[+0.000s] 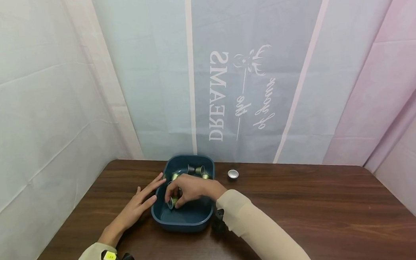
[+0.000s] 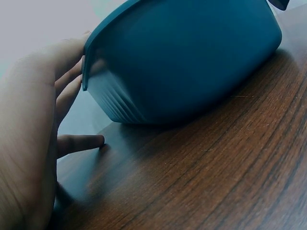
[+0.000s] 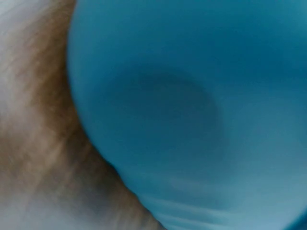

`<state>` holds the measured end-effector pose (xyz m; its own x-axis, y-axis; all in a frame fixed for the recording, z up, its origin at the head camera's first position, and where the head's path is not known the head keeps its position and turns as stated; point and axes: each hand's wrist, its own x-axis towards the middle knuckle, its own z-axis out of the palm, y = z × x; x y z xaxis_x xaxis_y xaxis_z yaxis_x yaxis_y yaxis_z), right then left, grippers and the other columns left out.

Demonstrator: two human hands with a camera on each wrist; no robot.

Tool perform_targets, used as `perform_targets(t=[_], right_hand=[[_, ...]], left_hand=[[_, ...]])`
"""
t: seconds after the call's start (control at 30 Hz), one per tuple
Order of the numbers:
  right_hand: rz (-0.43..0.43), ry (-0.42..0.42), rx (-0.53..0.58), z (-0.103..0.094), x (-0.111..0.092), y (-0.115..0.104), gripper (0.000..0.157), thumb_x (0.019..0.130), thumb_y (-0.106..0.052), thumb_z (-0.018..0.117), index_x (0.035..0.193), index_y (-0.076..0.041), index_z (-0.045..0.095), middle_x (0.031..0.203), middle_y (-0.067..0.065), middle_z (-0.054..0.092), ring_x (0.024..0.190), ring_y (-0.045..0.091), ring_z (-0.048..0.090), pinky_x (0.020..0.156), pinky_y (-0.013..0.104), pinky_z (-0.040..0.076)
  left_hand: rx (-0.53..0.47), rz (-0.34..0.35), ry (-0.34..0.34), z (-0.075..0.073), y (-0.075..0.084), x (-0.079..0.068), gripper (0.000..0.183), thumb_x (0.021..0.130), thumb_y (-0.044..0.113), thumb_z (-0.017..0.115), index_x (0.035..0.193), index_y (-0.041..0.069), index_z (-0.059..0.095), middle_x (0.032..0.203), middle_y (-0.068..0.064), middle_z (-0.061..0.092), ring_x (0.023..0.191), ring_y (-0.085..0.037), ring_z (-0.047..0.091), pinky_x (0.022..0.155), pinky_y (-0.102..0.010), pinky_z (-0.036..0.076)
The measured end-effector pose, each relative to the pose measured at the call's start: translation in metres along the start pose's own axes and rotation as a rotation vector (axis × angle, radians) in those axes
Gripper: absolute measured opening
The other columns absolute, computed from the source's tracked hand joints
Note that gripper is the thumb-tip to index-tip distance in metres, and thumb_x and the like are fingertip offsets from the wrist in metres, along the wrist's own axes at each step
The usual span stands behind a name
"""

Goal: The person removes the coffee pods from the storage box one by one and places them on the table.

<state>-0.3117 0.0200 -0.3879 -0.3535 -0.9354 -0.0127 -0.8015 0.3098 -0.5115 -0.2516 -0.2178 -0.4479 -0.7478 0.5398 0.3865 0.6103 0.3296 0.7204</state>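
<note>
Right hand (image 1: 189, 187) round capsule (image 1: 171, 204) in bin (image 1: 185, 228), splayed left hand (image 1: 135, 208) against it, silver cup (image 1: 233, 174) rightward, "DREAMS" curtain (image 1: 248, 89) behind

Soft light casts blurry-edged shadows on the table (image 1: 306, 215); the right wrist view smears

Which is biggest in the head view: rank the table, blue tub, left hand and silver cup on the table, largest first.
1. Table
2. Blue tub
3. Left hand
4. Silver cup
</note>
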Motion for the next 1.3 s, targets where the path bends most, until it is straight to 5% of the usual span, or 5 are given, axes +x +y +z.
perform_targets(t=[0.4, 0.83, 1.1, 1.3], right_hand=[[-0.019, 0.148, 0.019, -0.024, -0.028, -0.005, 0.027, 0.083, -0.015, 0.077, 0.109, -0.018, 0.068, 0.102, -0.013, 0.063, 0.09, 0.005, 0.059, 0.079, 0.024, 0.052], [-0.007, 0.407, 0.13, -0.041, -0.073, 0.006, 0.025, 0.083, -0.019, 0.077, 0.107, -0.022, 0.07, 0.105, -0.014, 0.064, 0.092, 0.014, 0.061, 0.082, 0.038, 0.052], [-0.071, 0.527, 0.157, -0.048, -0.098, 0.007, 0.027, 0.081, -0.015, 0.078, 0.106, -0.019, 0.07, 0.105, -0.009, 0.066, 0.09, 0.011, 0.059, 0.074, 0.044, 0.053], [-0.1, 0.604, 0.178, -0.057, -0.12, -0.004, 0.026, 0.078, -0.003, 0.079, 0.102, -0.006, 0.07, 0.104, 0.006, 0.068, 0.092, 0.015, 0.06, 0.075, 0.05, 0.052]], left_hand=[[-0.008, -0.007, -0.005, 0.001, -0.001, -0.001, 0.051, 0.102, 0.007, 0.04, 0.151, 0.018, 0.032, 0.159, -0.009, 0.014, 0.141, -0.042, 0.011, 0.092, -0.077, -0.013], [0.014, -0.007, 0.016, 0.002, -0.002, -0.002, 0.049, 0.102, 0.01, 0.041, 0.15, 0.016, 0.034, 0.158, -0.01, 0.016, 0.141, -0.043, 0.012, 0.091, -0.079, -0.012], [0.005, -0.003, 0.012, 0.003, 0.0, -0.003, 0.05, 0.102, 0.008, 0.041, 0.15, 0.016, 0.033, 0.158, -0.011, 0.015, 0.145, -0.021, 0.009, 0.09, -0.078, -0.012], [0.007, -0.013, 0.01, 0.002, 0.003, -0.003, 0.05, 0.101, 0.007, 0.041, 0.15, 0.016, 0.033, 0.159, -0.008, 0.014, 0.143, -0.007, 0.008, 0.09, -0.078, -0.012]])
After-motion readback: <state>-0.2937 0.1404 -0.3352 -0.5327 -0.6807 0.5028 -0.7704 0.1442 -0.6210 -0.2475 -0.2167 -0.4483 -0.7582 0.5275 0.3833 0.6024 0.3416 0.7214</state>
